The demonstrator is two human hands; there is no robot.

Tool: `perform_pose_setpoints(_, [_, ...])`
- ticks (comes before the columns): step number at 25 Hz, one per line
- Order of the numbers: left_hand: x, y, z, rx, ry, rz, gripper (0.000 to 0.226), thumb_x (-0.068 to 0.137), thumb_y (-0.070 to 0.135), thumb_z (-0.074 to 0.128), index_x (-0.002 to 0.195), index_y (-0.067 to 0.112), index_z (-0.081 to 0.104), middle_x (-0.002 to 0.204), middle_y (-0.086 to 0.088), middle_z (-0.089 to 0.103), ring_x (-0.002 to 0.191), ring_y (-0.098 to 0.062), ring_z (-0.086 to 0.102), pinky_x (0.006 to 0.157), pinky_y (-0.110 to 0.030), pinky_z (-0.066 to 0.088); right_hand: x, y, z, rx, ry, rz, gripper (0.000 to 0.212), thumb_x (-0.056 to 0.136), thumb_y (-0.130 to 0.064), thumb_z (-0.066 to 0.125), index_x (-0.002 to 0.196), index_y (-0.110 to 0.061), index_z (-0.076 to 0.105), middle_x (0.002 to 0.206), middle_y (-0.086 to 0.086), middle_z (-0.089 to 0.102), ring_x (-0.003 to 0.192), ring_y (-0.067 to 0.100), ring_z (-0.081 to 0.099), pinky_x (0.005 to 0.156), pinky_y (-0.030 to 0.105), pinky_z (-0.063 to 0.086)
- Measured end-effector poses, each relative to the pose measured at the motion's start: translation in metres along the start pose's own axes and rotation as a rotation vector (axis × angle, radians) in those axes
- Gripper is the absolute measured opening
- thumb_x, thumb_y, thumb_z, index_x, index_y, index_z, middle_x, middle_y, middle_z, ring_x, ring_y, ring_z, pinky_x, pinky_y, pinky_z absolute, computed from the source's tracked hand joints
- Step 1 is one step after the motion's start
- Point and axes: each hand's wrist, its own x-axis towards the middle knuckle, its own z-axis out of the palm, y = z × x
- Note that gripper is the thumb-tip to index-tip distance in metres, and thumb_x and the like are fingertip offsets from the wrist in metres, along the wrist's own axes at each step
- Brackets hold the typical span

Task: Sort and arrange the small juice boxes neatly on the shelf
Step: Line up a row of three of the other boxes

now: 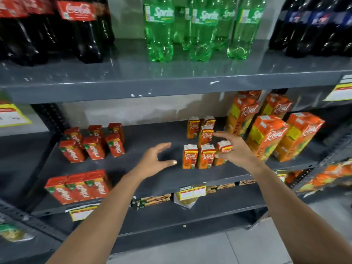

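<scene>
Grey shelf (133, 180): red boxes (91, 143) grouped left; orange boxes (198, 147) mid-right only part-rowed; right hand (235, 149) fingers curled round one box (224, 146) at row's right end; left hand (156, 159) spread, empty; roughly half done.

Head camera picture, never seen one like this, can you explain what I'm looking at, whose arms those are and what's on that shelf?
The camera sits on a person's head, looking forward and down, so the two bare arms are theirs. The right hand grips one small orange juice box beside a cluster of matching orange boxes on the grey middle shelf. The left hand hovers open, holding nothing. Small red juice boxes stand further left, large juice cartons to the right. Green bottles and dark ones stand on the shelf above.
</scene>
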Motion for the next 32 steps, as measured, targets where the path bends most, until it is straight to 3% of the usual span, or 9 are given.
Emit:
perform_pose_setpoints(4, [0.031, -0.006, 0.049, -0.060, -0.084, -0.097, 0.104, 0.055, 0.033, 0.091, 0.144, 0.028, 0.035, 0.144, 0.008, 0.044, 0.131, -0.012, 0.042, 0.111, -0.040, 0.035, 0.013, 0.051, -0.011, 0.039, -0.088, 0.109, 0.102, 0.069, -0.001, 0.085, 0.151, -0.030, 0.032, 0.138, -0.010, 0.041, 0.125, 0.010, 0.043, 0.097, 0.027, 0.042])
perform_pose_setpoints(6, [0.040, -0.009, 0.063, -0.084, -0.066, -0.147, 0.104, 0.051, 0.035, 0.092, 0.139, 0.029, 0.039, 0.138, 0.008, 0.051, 0.125, -0.012, 0.048, 0.107, -0.041, 0.039, 0.021, 0.070, -0.007, 0.078, -0.138, 0.139, 0.107, 0.068, -0.003, 0.087, 0.153, -0.027, 0.025, 0.137, -0.008, 0.045, 0.125, 0.012, 0.047, 0.102, 0.031, 0.042])
perform_pose_setpoints(11, [0.052, -0.008, 0.093, -0.164, 0.049, -0.225, 0.078, 0.060, 0.019, 0.090, 0.127, 0.028, 0.052, 0.117, 0.005, 0.065, 0.107, -0.012, 0.060, 0.092, -0.034, 0.049, 0.031, 0.088, 0.015, -0.002, -0.074, 0.126, 0.065, 0.072, -0.021, 0.087, 0.130, -0.012, 0.057, 0.122, 0.003, 0.068, 0.115, 0.018, 0.062, 0.099, 0.034, 0.046])
perform_pose_setpoints(15, [0.061, -0.006, 0.105, -0.158, 0.032, -0.259, 0.056, 0.060, 0.024, 0.090, 0.108, 0.027, 0.061, 0.103, 0.007, 0.069, 0.095, -0.009, 0.065, 0.090, -0.035, 0.051, 0.039, 0.086, 0.022, 0.032, -0.155, 0.123, 0.071, 0.069, -0.027, 0.089, 0.132, -0.015, 0.058, 0.124, 0.002, 0.068, 0.115, 0.017, 0.062, 0.102, 0.039, 0.048])
perform_pose_setpoints(20, [0.064, -0.003, 0.109, -0.159, 0.015, -0.272, 0.054, 0.058, 0.023, 0.091, 0.103, 0.029, 0.062, 0.100, 0.007, 0.070, 0.089, -0.003, 0.064, 0.076, -0.023, 0.049, 0.046, 0.088, 0.025, 0.214, -0.233, 0.263, 0.073, 0.065, -0.019, 0.091, 0.129, -0.016, 0.056, 0.118, 0.002, 0.069, 0.109, 0.014, 0.064, 0.102, 0.043, 0.049])
perform_pose_setpoints(23, [0.065, -0.007, 0.110, -0.147, 0.018, -0.284, 0.054, 0.055, 0.028, 0.092, 0.101, 0.030, 0.064, 0.099, 0.008, 0.071, 0.091, -0.007, 0.067, 0.087, -0.033, 0.053, 0.049, 0.093, 0.028, 0.255, -0.257, 0.297, 0.077, 0.060, -0.021, 0.094, 0.128, -0.016, 0.057, 0.115, 0.001, 0.071, 0.109, 0.016, 0.066, 0.102, 0.046, 0.049])
perform_pose_setpoints(25, [0.063, -0.009, 0.111, -0.141, 0.010, -0.288, 0.056, 0.052, 0.032, 0.093, 0.101, 0.028, 0.067, 0.098, 0.007, 0.073, 0.091, -0.008, 0.068, 0.091, -0.037, 0.053, 0.048, 0.096, 0.028, 0.250, -0.276, 0.299, 0.077, 0.060, -0.022, 0.094, 0.128, -0.016, 0.058, 0.115, 0.001, 0.071, 0.109, 0.015, 0.066, 0.101, 0.043, 0.050])
perform_pose_setpoints(32, [0.038, -0.001, 0.123, -0.142, -0.004, -0.307, 0.048, 0.057, 0.030, 0.091, 0.096, 0.033, 0.063, 0.101, 0.008, 0.071, 0.090, -0.005, 0.066, 0.086, -0.031, 0.050, 0.023, 0.089, 0.018, 0.251, -0.351, 0.292, 0.058, 0.069, -0.014, 0.088, 0.121, -0.018, 0.061, 0.106, -0.003, 0.071, 0.096, 0.005, 0.064, 0.095, 0.033, 0.049])
